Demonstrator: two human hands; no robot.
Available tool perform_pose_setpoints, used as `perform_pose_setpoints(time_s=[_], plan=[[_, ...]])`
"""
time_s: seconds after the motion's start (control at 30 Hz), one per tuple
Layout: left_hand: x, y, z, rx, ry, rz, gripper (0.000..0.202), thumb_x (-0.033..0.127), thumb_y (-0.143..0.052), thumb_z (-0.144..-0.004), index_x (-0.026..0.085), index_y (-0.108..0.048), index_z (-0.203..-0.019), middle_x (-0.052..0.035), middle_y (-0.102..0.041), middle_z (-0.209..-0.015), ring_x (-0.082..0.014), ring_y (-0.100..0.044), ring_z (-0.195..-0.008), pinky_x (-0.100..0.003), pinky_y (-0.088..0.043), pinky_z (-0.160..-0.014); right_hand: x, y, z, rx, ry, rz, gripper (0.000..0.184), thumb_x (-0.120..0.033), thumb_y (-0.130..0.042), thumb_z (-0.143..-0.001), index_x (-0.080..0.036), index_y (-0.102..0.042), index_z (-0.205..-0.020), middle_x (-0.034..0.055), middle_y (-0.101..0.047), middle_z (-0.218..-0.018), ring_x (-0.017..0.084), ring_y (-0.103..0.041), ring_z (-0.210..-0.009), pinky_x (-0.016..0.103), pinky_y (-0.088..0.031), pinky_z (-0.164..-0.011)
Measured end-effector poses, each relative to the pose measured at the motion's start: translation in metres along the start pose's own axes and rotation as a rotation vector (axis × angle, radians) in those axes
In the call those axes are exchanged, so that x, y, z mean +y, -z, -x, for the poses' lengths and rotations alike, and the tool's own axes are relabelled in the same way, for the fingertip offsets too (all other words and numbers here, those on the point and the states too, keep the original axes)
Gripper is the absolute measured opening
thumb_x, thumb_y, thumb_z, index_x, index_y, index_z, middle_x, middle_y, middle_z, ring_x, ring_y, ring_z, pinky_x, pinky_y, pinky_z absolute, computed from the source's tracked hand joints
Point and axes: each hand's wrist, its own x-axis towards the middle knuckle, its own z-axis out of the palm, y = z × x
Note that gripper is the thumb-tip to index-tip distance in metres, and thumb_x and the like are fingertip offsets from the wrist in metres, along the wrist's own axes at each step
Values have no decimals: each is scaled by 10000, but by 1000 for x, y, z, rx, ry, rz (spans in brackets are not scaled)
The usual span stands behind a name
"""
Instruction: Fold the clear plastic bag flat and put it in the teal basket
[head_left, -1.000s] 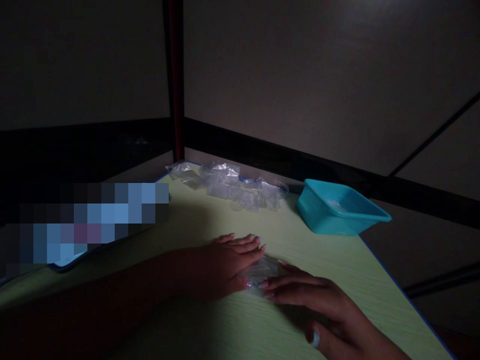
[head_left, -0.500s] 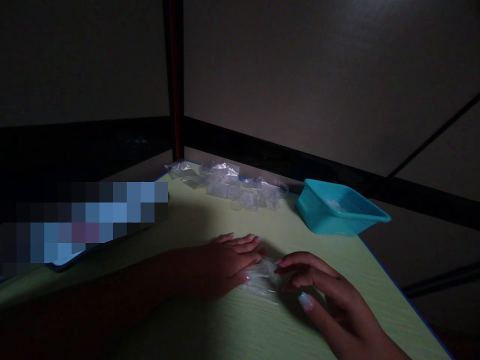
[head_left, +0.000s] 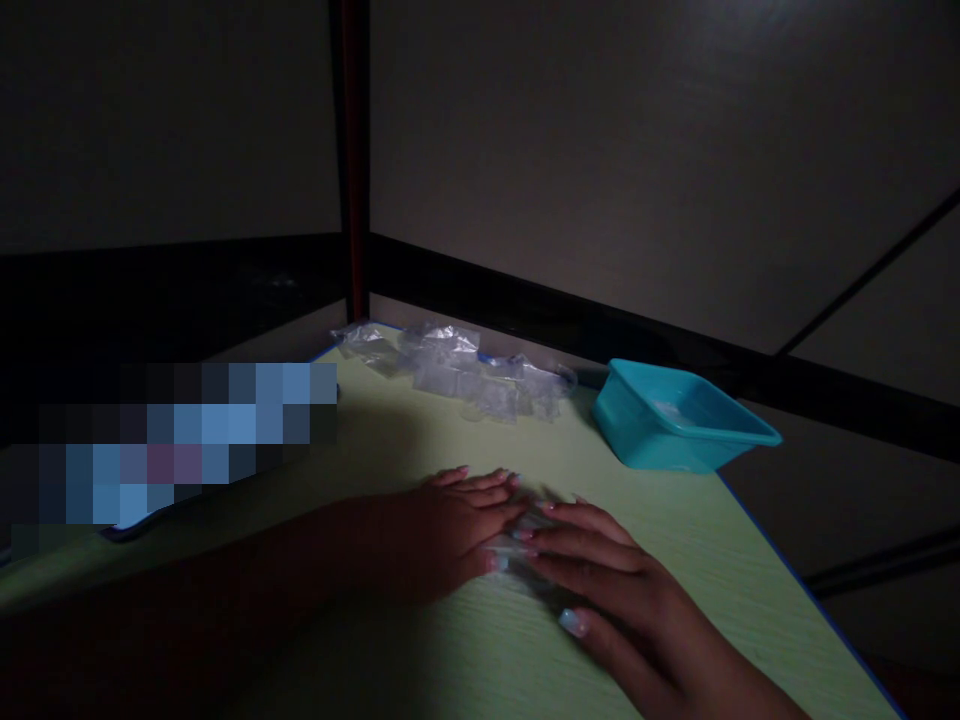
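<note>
A small clear plastic bag [head_left: 517,548] lies flat on the pale green table [head_left: 465,650], mostly covered by my fingers. My left hand [head_left: 457,530] rests on the table with its fingers stretched out, the thumb and index finger at the bag's left side. From the right, my right hand [head_left: 622,570] lies over the bag, fingers extended and thumb apart, its fingertips close to those of the left. Neither hand grasps anything.
Several clear plastic bags [head_left: 450,365] lie in a loose heap at the table's far corner. A turquoise plastic bin [head_left: 652,440] stands at the right edge with something pale inside. A blurred-out device with a lit screen [head_left: 217,430] is at the left. Walls rise behind.
My right hand has moved left and its curled fingers have straightened over the bag, covering most of it. My left hand has stayed in place.
</note>
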Motion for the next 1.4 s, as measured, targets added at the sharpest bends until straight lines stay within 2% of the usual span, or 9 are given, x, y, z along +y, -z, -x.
perform_pose_setpoints(time_s=[0.2, 0.47, 0.7, 0.97, 1.2, 1.4], plan=[[4, 4, 1, -13, 19, 36, 653, 490, -362, -875, 209, -104, -1405, -87, -99, -1461, -253, -83, -1332, -460, -113, -1068, 0, 1, -1, 13, 12, -21, 370, -210, -501, -827, -245, -537, -1194, 73, -598, -1140, 234, -461, -1159, 430, -367, -991], [3, 0, 1, 16, 27, -21, 508, 309, -276, -926, 223, -121, -1402, -59, -118, -1464, -208, -97, -1335, -427, -134, -1074, 3, 1, 2, -4, 7, 2, 371, -192, -502, -821, -225, -537, -1189, 81, -593, -1143, 238, -442, -1175, 435, -368, -992], [3, -5, 1, 53, 30, -42, 491, 262, -320, -909, 268, -188, -1382, -30, -141, -1463, -219, -111, -1333, -445, -138, -1072, -4, 4, 0, -15, 0, -44, 265, -220, -524, -811, -225, -619, -1058, 82, -518, -1251, 247, -410, -1202, 421, -353, -1006], [9, -3, 1, 63, 38, -94, 464, 267, -288, -913, 201, -234, -1369, -64, -157, -1458, -193, -103, -1336, -417, -148, -1074, -5, 0, -6, -98, 37, -16, 409, -231, -514, -830, -255, -494, -1238, 57, -569, -1199, 218, -404, -1211, 446, -312, -1027], [13, 2, 1, 36, 61, -61, 464, 359, -241, -932, 216, -221, -1373, -53, -137, -1462, -185, -96, -1337, -405, -121, -1078, -4, 3, -8, -182, 59, -3, 431, -246, -496, -843, -229, -457, -1271, 69, -567, -1201, 205, -423, -1192, 418, -291, -1041], [9, 3, 2, -1, 38, -34, 733, 534, -396, -840, 186, -85, -1405, -87, -76, -1464, -239, -73, -1334, -425, -91, -1079, -5, 2, -8, -140, 63, -37, 373, -238, -505, -838, -218, -523, -1210, 66, -603, -1148, 197, -459, -1158, 383, -318, -1027]])
